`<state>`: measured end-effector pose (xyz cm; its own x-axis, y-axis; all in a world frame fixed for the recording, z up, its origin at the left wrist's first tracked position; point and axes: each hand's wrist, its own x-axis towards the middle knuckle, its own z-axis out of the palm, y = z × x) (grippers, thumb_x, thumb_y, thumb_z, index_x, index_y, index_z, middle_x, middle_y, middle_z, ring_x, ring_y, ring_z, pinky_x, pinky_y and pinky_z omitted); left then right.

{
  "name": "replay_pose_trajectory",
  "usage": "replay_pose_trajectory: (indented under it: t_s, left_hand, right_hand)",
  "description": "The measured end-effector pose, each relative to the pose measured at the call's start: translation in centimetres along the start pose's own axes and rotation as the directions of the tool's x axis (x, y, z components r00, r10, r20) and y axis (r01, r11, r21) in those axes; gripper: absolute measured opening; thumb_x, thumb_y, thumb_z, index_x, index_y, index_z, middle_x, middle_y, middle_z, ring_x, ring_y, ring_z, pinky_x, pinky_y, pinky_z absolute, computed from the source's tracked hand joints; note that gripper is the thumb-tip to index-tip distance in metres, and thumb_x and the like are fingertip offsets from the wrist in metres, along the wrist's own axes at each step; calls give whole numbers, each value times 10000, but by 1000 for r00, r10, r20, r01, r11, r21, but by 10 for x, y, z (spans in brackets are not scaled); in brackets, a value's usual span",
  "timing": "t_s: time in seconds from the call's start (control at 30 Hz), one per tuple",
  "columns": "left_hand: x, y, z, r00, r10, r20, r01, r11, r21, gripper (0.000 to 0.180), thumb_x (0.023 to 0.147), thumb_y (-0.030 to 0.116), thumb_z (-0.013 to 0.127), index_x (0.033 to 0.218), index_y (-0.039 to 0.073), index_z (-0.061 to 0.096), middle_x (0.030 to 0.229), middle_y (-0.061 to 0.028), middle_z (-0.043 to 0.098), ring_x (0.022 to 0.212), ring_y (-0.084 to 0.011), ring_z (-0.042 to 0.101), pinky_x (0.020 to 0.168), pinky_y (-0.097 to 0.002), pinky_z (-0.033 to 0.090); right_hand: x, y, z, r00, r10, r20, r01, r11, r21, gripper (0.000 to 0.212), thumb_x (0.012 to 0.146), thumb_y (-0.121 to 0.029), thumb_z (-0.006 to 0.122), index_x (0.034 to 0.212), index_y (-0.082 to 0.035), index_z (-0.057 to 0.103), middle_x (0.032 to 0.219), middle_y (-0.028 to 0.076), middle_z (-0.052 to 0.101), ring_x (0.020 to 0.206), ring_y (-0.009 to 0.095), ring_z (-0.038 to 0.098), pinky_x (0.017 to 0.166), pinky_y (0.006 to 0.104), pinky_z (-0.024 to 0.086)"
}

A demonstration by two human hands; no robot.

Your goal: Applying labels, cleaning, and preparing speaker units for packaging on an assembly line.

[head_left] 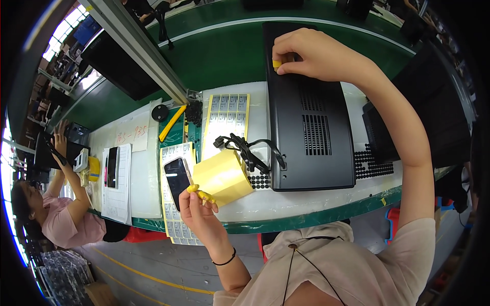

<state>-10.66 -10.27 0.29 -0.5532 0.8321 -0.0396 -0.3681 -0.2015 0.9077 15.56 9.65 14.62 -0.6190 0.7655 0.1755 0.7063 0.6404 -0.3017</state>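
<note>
A black metal case with slotted vents [286, 127] lies on the bench in front of me. My right hand [311, 53] is over its far end, thumb and fingers pinched together, a yellow finger cot on a fingertip. What they grip, if anything, is hidden. Black bundled cables [247, 153] lie against the case's left side. My left hand [201, 217] is at the bench's near edge, fingers curled and tipped with yellow cots, by a glossy yellow sheet [224, 176] and a phone [177, 178]. I cannot make out what is between those fingers.
Sheets of silver labels [228, 109] lie behind the yellow sheet. Round black pads [375, 163] are right of the case, near another black case [423, 102]. A metal post [138, 46] rises at back left. At far left, a co-worker in a pink shirt [69, 217] works.
</note>
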Motion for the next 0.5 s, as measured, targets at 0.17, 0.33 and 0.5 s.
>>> replay_pose_trajectory:
  t_s: [0.17, 0.33, 0.5]
  left_hand:
    - [5, 1, -2, 999, 11, -33, -11, 1000, 13, 134, 951, 147, 503, 994, 42, 577, 813, -11, 588, 627, -53, 507, 482, -171, 358]
    - [25, 18, 1, 999, 49, 2, -49, 997, 61, 149, 951, 142, 504, 1011, 26, 575, 805, -19, 579, 607, -46, 488, 475, -170, 345]
    - [92, 26, 10, 943, 18, 333, -171, 884, 435, 155, 927, 136, 563, 995, 3, 602, 817, -39, 588, 626, -56, 510, 490, -172, 384]
  right_hand:
    - [14, -7, -7, 994, -55, 92, 66, 990, -124, 164, 773, -162, 697, 776, -25, 606, 703, 76, 571, 687, 214, 571, 638, 336, 446]
    - [50, -7, -30, 943, -5, 331, 69, 981, -179, 377, 752, -163, 741, 1097, -81, 611, 1090, 88, 604, 1071, 248, 556, 936, 332, 420]
    - [91, 7, -47, 599, 225, 769, -22, 964, -265, 1013, 661, -552, 774, 1443, -84, 334, 1472, 170, 342, 1355, 326, 327, 1082, 402, 293]
